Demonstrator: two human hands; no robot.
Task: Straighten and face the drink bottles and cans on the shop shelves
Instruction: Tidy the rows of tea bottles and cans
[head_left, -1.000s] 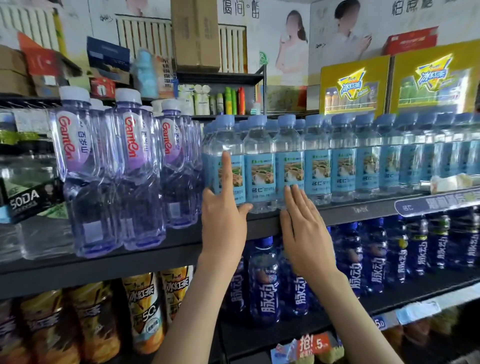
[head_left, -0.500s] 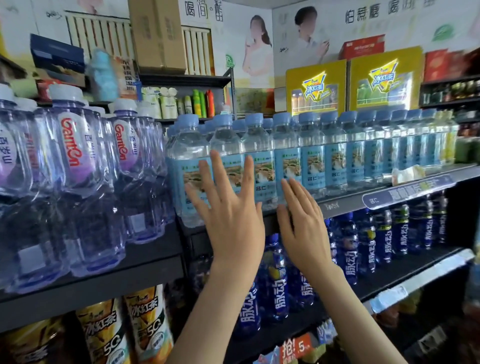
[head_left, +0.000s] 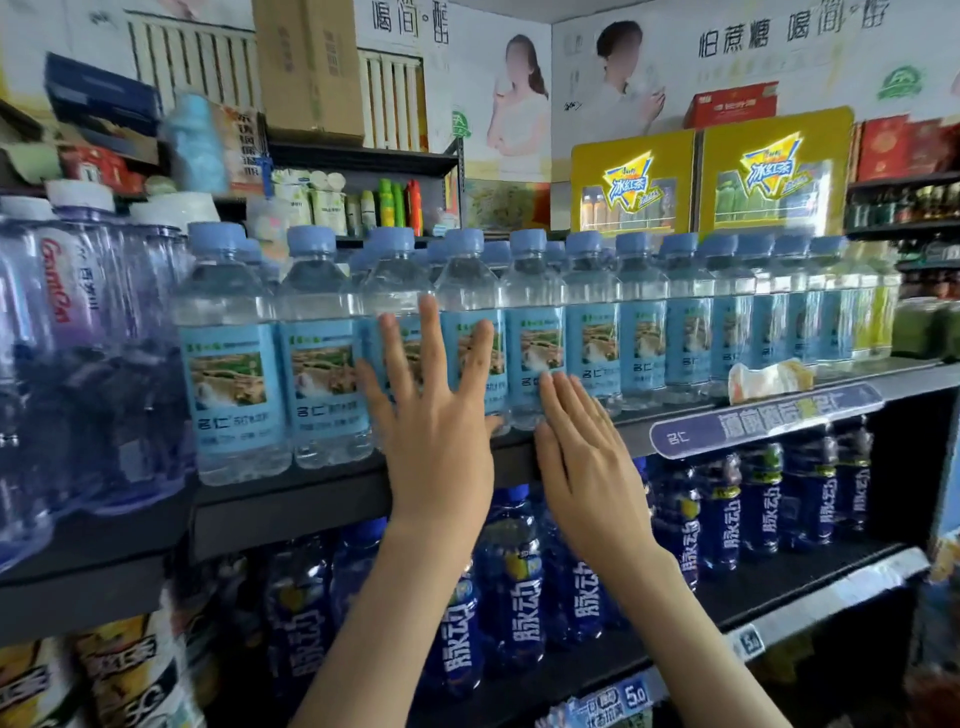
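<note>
Small shop corner, posters on the back wall, dark metal shelf (head_left: 311, 499) running across the middle. Lined up along it: blue-label water bottles (head_left: 234, 364), all standing upright, caps up, label pictures facing out, front row pretty even. Left hand (head_left: 436, 431) flat against the labels of the third and fourth bottle, fingers straight and spread wide, gripping nothing. Right hand (head_left: 587, 452) just beside it, fingers straight and close together, tips at the foot of the next bottle, holding nothing either. Purple-tinted bottles (head_left: 78, 338) crowding in on the left, dark blue bottles (head_left: 722, 514) one shelf down behind both wrists, crumpled wrapper (head_left: 769, 376) on the shelf edge further right, yellow display boxes (head_left: 631, 182) up behind.
</note>
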